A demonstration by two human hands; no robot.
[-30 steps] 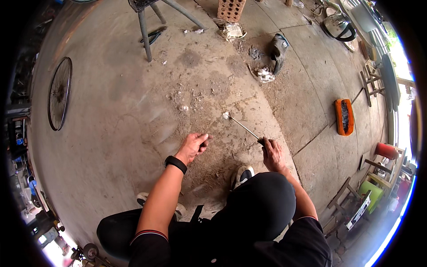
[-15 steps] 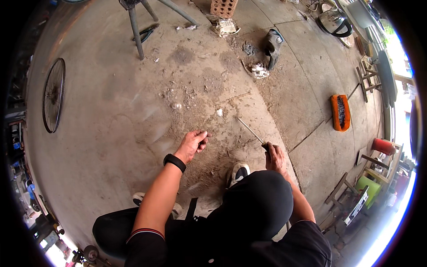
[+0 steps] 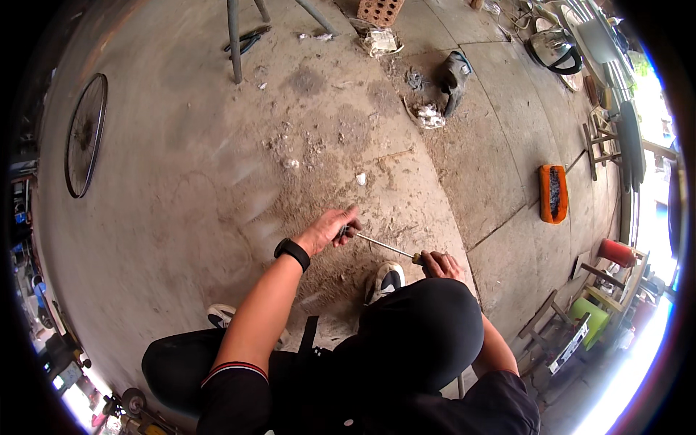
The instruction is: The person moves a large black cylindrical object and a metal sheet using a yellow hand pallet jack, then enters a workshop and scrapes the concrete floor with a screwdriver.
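Note:
My right hand [image 3: 442, 265], in front of my right knee, is closed round the handle of a screwdriver [image 3: 388, 246] with a long thin metal shaft. The shaft slants left and slightly away, its tip reaching the fingers of my left hand [image 3: 335, 228]. Those fingers are curled and pinched together; something small and thin may be between them, too small to make out. I cannot tell whether the tip touches it. Both hands are above a dirty concrete floor [image 3: 188, 239], and a black band circles my left wrist.
White scraps [image 3: 361, 178] and dirt crumbs lie ahead of my hands. Farther off are a dark work glove [image 3: 454, 81], a perforated brick [image 3: 380, 11] and stool legs [image 3: 234, 43]. A bicycle wheel [image 3: 85, 136] is at left; an orange tray [image 3: 552, 193] and a kettle [image 3: 554, 49] are at right.
My right hand has swung the screwdriver from pointing away to pointing left, bringing its tip to my left hand's fingers. My left hand has moved slightly right.

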